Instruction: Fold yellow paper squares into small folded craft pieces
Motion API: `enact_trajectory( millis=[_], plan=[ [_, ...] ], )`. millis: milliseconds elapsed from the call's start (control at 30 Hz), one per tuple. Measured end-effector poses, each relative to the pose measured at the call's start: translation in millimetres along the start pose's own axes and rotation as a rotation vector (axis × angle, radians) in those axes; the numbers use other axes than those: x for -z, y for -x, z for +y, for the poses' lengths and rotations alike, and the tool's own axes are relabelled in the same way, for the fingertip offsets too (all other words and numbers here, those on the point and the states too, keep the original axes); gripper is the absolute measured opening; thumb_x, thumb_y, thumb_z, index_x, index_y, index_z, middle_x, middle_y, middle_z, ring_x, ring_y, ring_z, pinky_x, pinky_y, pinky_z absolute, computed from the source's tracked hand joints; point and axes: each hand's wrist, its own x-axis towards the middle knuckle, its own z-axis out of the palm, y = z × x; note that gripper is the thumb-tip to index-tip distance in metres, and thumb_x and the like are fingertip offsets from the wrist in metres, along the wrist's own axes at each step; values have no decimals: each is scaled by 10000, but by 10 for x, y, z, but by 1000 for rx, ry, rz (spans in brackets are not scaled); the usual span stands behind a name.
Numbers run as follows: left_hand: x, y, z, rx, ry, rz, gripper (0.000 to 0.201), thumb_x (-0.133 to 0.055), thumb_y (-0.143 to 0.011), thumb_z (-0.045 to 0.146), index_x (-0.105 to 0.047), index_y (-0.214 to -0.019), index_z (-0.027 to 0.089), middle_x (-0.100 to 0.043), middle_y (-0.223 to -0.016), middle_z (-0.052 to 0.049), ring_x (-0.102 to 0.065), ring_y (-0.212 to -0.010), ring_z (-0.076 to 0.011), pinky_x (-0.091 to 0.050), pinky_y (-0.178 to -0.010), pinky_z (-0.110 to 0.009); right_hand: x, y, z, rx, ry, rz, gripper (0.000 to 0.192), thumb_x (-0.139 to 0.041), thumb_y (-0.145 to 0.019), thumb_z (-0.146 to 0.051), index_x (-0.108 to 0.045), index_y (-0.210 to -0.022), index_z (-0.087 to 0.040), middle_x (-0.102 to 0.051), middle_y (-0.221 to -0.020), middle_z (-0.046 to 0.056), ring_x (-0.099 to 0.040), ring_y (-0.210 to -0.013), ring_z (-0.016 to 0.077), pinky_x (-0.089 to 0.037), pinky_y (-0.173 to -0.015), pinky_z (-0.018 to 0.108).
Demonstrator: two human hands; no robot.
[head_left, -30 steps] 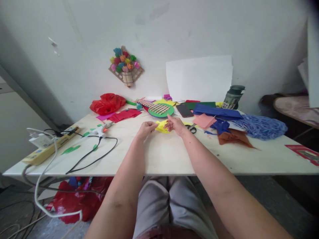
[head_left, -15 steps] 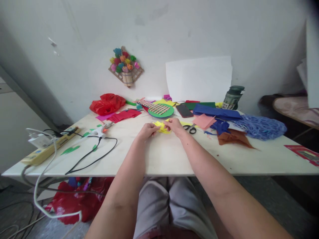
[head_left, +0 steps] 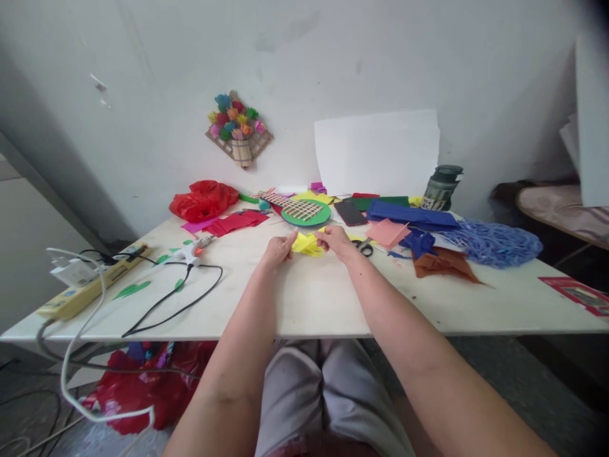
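Observation:
A piece of crinkled yellow paper [head_left: 307, 245] is stretched between my two hands, low over the middle of the table. My left hand [head_left: 279, 249] pinches its left side between thumb and fingers. On the opposite side, my right hand [head_left: 335, 240] grips the paper's upper right part with bent fingers. Black-handled scissors [head_left: 365, 249] lie just right of my right hand, partly covered by it. Behind the yellow paper rests a green disc with a striped lattice of sticks [head_left: 306, 211].
At left are a white glue gun [head_left: 190, 255] with a looping black cord, green paper leaves [head_left: 132, 289] and a power strip [head_left: 95, 282]. Red paper [head_left: 238, 223], a phone [head_left: 351, 212], salmon squares [head_left: 387, 233], blue yarn [head_left: 499, 242] and a bottle [head_left: 442, 188] sit farther back.
The yellow paper looks more spread out between my hands. My left hand has shifted slightly left, its thumb now more upright. The whole view has moved a little.

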Motion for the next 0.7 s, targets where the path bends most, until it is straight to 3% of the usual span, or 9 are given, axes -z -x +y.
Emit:
enact_trajectory(
  millis=[133,300,700],
  plan=[
    [-24,12,31,-84,168,-35,516,-450,-638,618,-551,-607,113,-475,-469,3,-408,-427,-80,-299,-420,-199,-22,33,-33,12,16,-84,246,-628,-630,-266,-493,-481,-124,-522,-408,-9,-387,-305,35,-292,-305,164],
    [-89,23,53,-161,82,-87,434,-588,-560,539,-555,-623,110,-450,-490,31,-363,-442,-56,-258,-418,-182,-54,54,-18,4,54,-184,259,-637,-617,-283,-497,-470,-121,-501,-393,-18,-382,-310,33,-282,-311,161],
    [-122,26,102,-225,26,-186,419,-536,-614,534,-506,-584,116,-373,-488,41,-294,-453,-50,-202,-418,-186,-53,41,13,-26,-27,-185,284,-635,-606,-331,-491,-471,-127,-478,-379,-27,-370,-311,32,-268,-319,163]
  ],
)
